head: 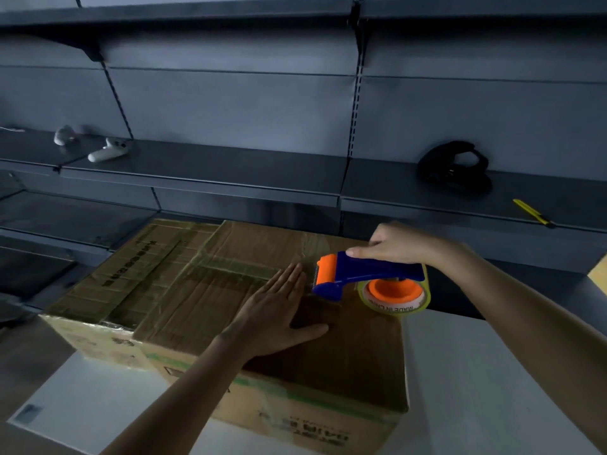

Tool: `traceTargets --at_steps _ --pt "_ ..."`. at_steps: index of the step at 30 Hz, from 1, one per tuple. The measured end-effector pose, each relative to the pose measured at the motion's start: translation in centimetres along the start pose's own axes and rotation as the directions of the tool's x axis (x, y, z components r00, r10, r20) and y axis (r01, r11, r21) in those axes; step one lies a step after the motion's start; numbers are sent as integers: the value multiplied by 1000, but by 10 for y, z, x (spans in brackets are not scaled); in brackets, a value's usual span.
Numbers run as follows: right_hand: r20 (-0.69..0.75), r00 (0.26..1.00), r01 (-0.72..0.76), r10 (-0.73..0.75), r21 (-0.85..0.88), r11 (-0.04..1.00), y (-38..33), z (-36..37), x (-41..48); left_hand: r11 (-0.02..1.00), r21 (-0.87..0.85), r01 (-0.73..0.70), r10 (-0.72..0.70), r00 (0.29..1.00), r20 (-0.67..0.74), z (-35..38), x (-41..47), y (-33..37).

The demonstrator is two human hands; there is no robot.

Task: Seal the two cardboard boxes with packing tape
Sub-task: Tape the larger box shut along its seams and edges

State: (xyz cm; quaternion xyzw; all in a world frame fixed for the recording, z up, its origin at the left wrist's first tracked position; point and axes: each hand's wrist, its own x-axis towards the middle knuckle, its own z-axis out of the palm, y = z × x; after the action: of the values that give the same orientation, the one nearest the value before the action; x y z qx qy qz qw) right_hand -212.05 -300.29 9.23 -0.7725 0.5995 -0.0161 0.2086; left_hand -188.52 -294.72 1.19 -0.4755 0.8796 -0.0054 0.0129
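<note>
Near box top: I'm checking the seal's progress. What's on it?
The left hand lies flat on the box; the right hand holds the tape dispenser over it. Glossy tape crosses its top. What lies under the palm is hidden.

The scene was dim and bluish, the grey shelving (230,103) sunk in murk — only the white tabletop (476,372) caught much light. A dark shadow lay on the cardboard box (203,307) just right of the left hand (279,310), putting the light up and to the left. The tape dispenser (361,274) showed vivid orange and blue. Old tape gave a faint sheen. Shelf lines bowed toward the edges — detail was soft and grainy.
</note>
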Motion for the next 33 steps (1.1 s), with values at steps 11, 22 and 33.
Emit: traceTargets --at_steps 11,22,33 --pt "-11 999 -50 50 1 999 17 -13 -28 1000 -15 -2 2 1000 21 -1 3 10" --pt "-47 982 -180 185 92 979 70 -15 -72 999 -43 -1 3 999 49 -3 4 12" --pt "-69 985 -143 161 213 967 86 0 -72 1000 16 21 -22 997 75 -5 28 78"
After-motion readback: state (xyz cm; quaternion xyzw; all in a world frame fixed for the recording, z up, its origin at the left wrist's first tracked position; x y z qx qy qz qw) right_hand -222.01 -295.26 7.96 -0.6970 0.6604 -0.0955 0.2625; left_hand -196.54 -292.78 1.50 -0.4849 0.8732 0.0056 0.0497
